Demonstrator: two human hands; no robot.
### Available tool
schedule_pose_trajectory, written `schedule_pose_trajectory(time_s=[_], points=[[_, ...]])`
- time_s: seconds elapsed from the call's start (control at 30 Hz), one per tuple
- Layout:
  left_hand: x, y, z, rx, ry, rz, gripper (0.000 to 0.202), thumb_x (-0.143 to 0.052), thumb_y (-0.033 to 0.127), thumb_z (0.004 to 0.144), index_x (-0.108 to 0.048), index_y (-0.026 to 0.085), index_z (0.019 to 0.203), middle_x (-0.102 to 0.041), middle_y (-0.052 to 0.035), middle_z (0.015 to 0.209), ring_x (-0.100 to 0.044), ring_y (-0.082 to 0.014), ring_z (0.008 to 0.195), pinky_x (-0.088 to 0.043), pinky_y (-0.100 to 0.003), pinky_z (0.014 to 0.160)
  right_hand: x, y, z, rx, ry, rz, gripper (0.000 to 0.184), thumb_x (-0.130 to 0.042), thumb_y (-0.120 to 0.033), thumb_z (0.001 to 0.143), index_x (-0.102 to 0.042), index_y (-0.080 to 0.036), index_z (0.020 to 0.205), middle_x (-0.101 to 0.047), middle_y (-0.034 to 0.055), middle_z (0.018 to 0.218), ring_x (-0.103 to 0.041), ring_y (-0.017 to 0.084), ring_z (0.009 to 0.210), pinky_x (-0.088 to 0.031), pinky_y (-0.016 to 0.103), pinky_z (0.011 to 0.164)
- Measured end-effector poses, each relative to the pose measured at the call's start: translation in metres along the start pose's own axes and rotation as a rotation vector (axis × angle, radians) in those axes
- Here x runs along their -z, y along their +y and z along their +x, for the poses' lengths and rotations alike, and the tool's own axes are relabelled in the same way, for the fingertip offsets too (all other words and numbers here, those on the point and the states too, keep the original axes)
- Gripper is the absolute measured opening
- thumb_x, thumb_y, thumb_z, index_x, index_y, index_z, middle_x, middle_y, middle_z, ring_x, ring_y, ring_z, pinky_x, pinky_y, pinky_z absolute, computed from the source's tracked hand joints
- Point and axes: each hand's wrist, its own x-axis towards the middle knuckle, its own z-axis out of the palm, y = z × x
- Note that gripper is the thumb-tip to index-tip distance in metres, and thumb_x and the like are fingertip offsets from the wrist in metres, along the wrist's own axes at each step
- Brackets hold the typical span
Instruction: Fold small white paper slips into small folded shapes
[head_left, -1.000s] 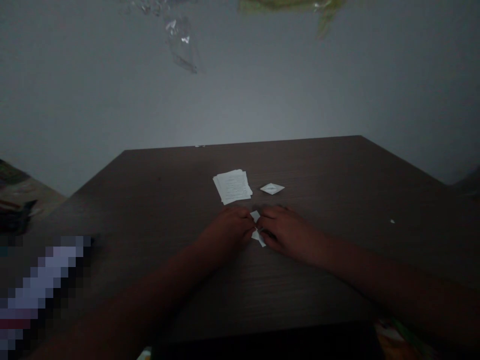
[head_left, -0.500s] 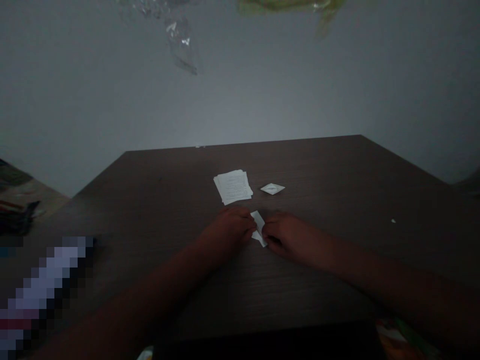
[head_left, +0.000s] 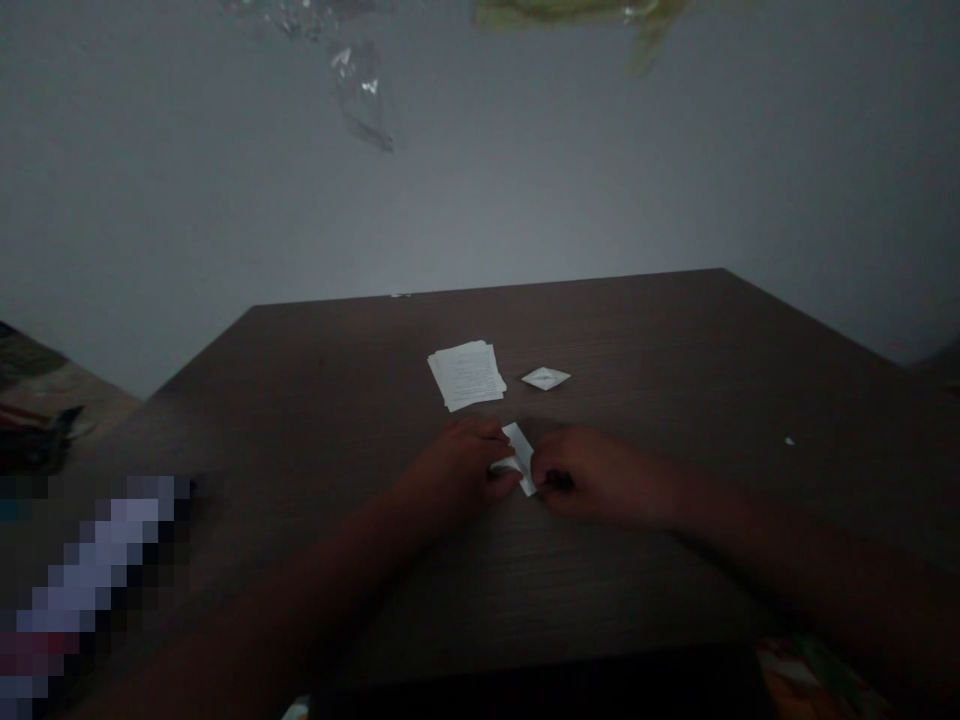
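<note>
A small white paper piece lies on the dark wooden table, partly folded. My left hand pinches its left edge with curled fingers. My right hand presses its right side with fingers drawn together. Just beyond my hands sits a small stack of white paper slips. A folded white paper shape rests to the right of that stack.
A tiny white scrap lies on the table at the right. A pixelated object occupies the lower left. Dark clutter sits off the table's left edge. A grey wall with clear plastic stands behind.
My right hand has drawn slightly right and back, exposing more of the paper piece. My left fingers have shifted under its left edge. The stack and folded shape have not moved.
</note>
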Motion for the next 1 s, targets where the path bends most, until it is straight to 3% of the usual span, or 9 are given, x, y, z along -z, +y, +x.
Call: schedule_pose_trajectory(time_s=[0.17, 0.3, 0.5, 1.0], points=[[0.002, 0.006, -0.005, -0.018, -0.002, -0.031, 0.014, -0.088, 0.018, 0.107, -0.093, 0.019, 0.12, -0.091, -0.014, 0.137, -0.086, -0.0332, 0.128, -0.067, -0.045, 0.121, -0.003, 0.015, 0.011, -0.07, 0.117, -0.013, 0.02, -0.081, -0.003, 0.099, -0.08, -0.023, 0.095, -0.081, 0.0028, 0.1, -0.074, 0.022, 0.091, -0.054, 0.034, 0.085], [0.001, 0.009, -0.007, -0.035, 0.009, -0.055, 0.026, -0.088, 0.018, 0.105, -0.094, 0.023, 0.13, -0.091, -0.0119, 0.144, -0.086, -0.0342, 0.135, -0.066, -0.046, 0.126, -0.004, 0.018, 0.012, -0.053, 0.122, -0.001, 0.019, -0.083, -0.005, 0.099, -0.081, -0.024, 0.096, -0.081, 0.0022, 0.1, -0.074, 0.021, 0.092, -0.054, 0.033, 0.086], [-0.004, 0.004, -0.001, -0.038, 0.004, -0.102, 0.024, -0.088, 0.013, 0.106, -0.094, 0.022, 0.128, -0.091, -0.0114, 0.142, -0.085, -0.0324, 0.134, -0.068, -0.05, 0.124, -0.004, 0.014, 0.013, -0.079, 0.144, -0.017, 0.021, -0.084, -0.003, 0.098, -0.082, -0.024, 0.093, -0.079, 0.0008, 0.095, -0.071, 0.019, 0.084, -0.05, 0.031, 0.08], [-0.009, 0.002, 0.001, -0.04, 0.008, -0.138, 0.029, -0.092, 0.009, 0.102, -0.093, 0.021, 0.129, -0.09, -0.0113, 0.141, -0.083, -0.0323, 0.136, -0.066, -0.048, 0.125, 0.002, 0.008, 0.007, -0.09, 0.054, 0.016, 0.024, -0.096, -0.006, 0.088, -0.083, -0.022, 0.1, -0.085, 0.0049, 0.11, -0.078, 0.023, 0.096, -0.057, 0.034, 0.086]])
